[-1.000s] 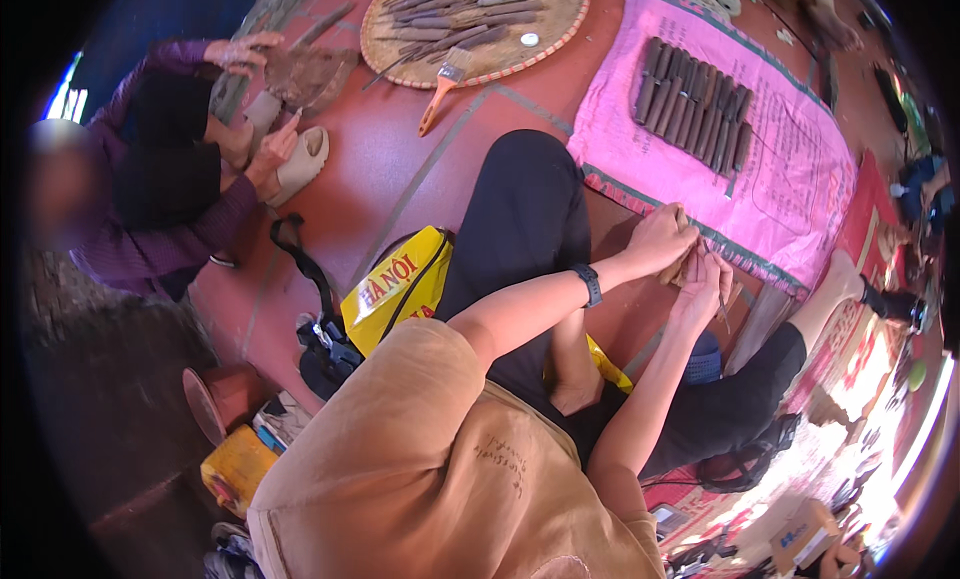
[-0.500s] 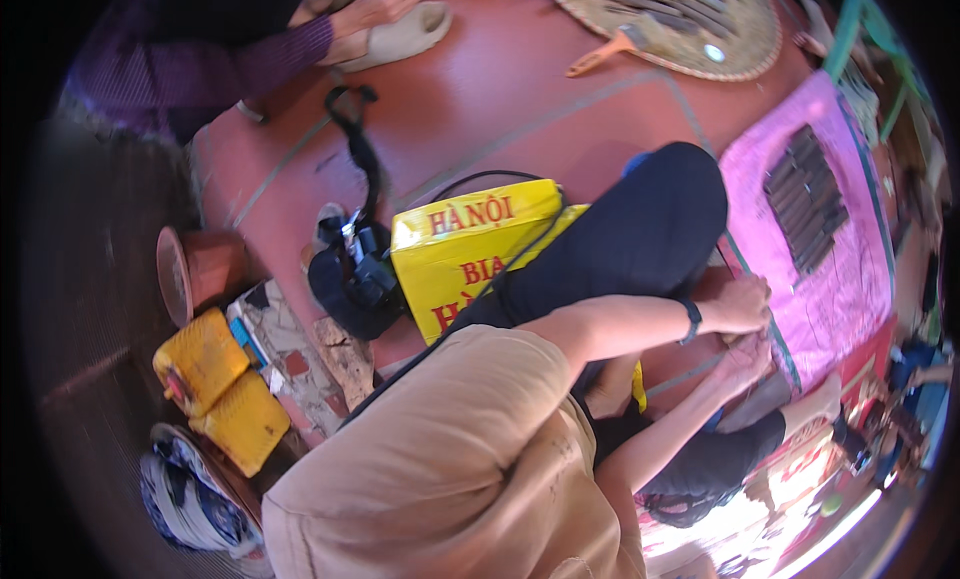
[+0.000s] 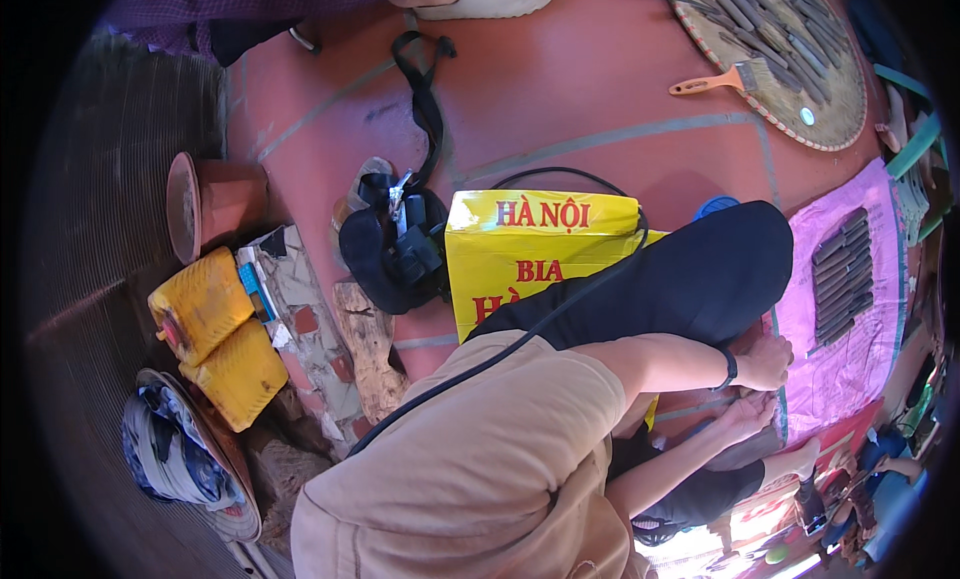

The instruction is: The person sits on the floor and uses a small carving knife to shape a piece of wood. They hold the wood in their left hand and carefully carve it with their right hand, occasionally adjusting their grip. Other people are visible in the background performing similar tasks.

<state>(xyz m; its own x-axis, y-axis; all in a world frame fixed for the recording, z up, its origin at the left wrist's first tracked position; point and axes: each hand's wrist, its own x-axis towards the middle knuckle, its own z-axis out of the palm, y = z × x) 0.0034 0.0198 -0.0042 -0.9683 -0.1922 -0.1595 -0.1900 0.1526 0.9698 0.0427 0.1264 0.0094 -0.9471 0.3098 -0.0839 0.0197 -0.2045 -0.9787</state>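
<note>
My left hand [image 3: 765,363], with a dark band on its wrist, is closed beside the near edge of a pink woven sheet [image 3: 800,399]. Just below it in the picture, my right hand [image 3: 750,416] is closed too, its fingertips close to the left hand. Whatever sits between the fingers is too small and too hidden to make out. On the sheet, several short dark brown sticks [image 3: 843,279] lie side by side in a block. My dark-clothed knee [image 3: 740,254] is raised next to the hands.
A round woven tray [image 3: 850,119] carries more dark strips and a brush with an orange handle [image 3: 705,83]. A yellow box [image 3: 545,244], a black strapped bag [image 3: 395,259], a terracotta pot [image 3: 232,201] and a yellow jerrycan [image 3: 203,304] stand leftward. Another person's purple garment [image 3: 250,9] shows at top.
The view has swung, so the surroundings sit farther right and mostly lower. The other person's hand has left the frame. My two hands stay close together at the sheet's edge.
</note>
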